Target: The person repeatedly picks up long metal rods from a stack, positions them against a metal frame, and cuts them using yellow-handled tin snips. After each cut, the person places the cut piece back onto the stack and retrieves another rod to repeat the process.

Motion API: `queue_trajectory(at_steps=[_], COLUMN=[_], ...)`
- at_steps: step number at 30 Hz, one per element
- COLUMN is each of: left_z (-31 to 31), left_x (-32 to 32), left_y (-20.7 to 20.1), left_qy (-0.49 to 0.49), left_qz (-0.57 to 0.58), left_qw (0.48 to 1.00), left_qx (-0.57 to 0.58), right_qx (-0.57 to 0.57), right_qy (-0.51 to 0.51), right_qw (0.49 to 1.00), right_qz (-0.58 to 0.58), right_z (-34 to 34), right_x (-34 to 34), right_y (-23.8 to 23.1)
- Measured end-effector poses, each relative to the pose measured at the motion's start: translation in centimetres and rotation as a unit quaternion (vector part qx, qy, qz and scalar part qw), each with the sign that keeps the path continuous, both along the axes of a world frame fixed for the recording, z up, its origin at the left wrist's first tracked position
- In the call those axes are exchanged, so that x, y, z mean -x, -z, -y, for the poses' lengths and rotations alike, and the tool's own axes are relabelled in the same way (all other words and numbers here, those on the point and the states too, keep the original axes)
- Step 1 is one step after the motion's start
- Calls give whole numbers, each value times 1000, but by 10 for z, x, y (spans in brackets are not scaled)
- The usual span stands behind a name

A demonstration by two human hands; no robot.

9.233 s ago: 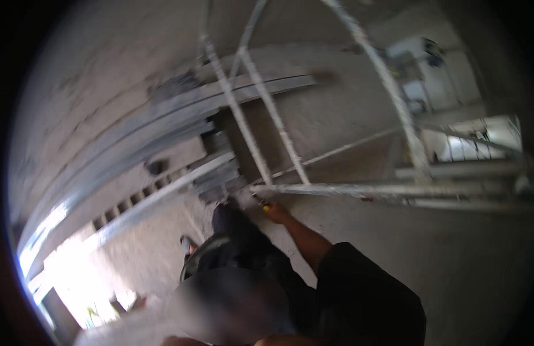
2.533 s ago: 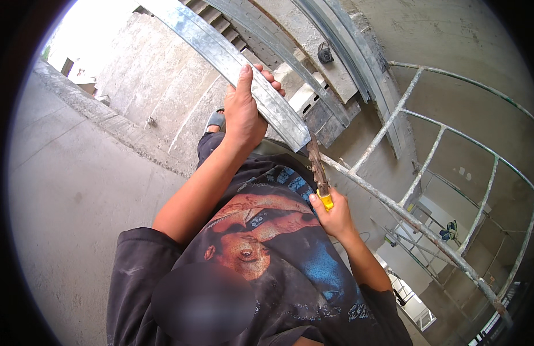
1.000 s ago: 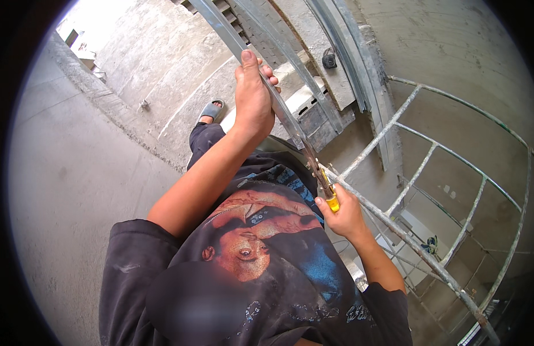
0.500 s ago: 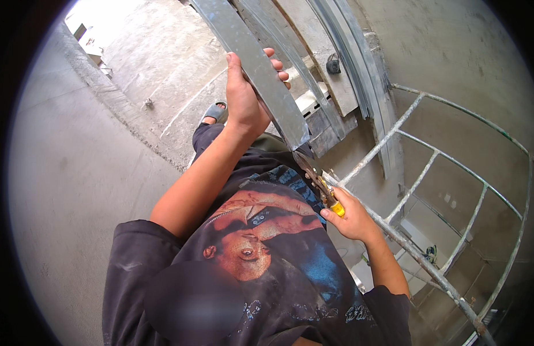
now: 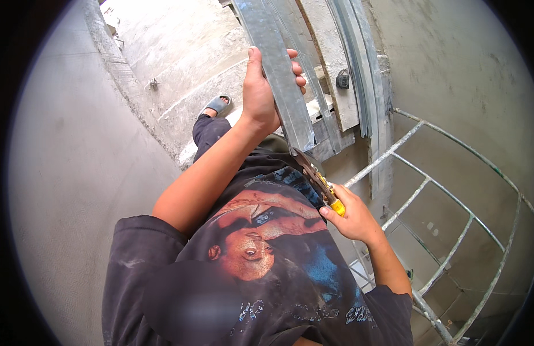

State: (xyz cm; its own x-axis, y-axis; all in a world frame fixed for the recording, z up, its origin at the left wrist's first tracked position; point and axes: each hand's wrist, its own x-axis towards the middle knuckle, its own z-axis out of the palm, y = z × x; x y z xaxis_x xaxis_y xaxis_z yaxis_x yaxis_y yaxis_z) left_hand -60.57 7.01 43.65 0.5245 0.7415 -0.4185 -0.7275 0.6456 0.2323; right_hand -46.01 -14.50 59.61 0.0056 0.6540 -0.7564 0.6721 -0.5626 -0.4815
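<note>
A long galvanized metal stud [image 5: 278, 75] slants down toward me from the top of the view. My left hand [image 5: 262, 99] is wrapped round it, thumb on the near side and fingertips over the far edge. Yellow-handled tin snips [image 5: 318, 180] sit in the grip of my right hand [image 5: 352, 214]. Their dark jaws meet the stud's lower end at one corner; whether they bite into the metal I cannot tell.
On the right stands a metal scaffold frame [image 5: 420, 187] with a drop below it. Further metal profiles [image 5: 359, 69] and a dusty board [image 5: 330, 57] lean beyond the stud, with a small black object [image 5: 342, 79] on the board. A plastered wall [image 5: 65, 150] rises at left.
My left hand and the stud have shifted slightly to the right in view. The snips stay at the stud's end, and my right hand has barely moved.
</note>
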Motion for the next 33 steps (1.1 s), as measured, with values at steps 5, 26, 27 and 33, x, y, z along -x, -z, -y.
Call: queue_trajectory(at_steps=[5, 26, 27, 33], left_z=[3, 4, 4, -1], left_x=[0, -1, -2, -11], left_y=[8, 28, 27, 17], left_qy=[-2, 17, 17, 27], left_qz=[-5, -27, -32, -56], left_qw=[1000, 999, 999, 997], left_qx=[12, 41, 41, 39], right_qx=[40, -174, -190, -226], right_qy=[-23, -124, -115, -64], right_qw=[999, 953, 939, 914], right_qz=[10, 213, 262, 332], right_z=[-6, 14, 22, 25], right_x=[-3, -14, -18, -4], right_y=[6, 1, 3, 28])
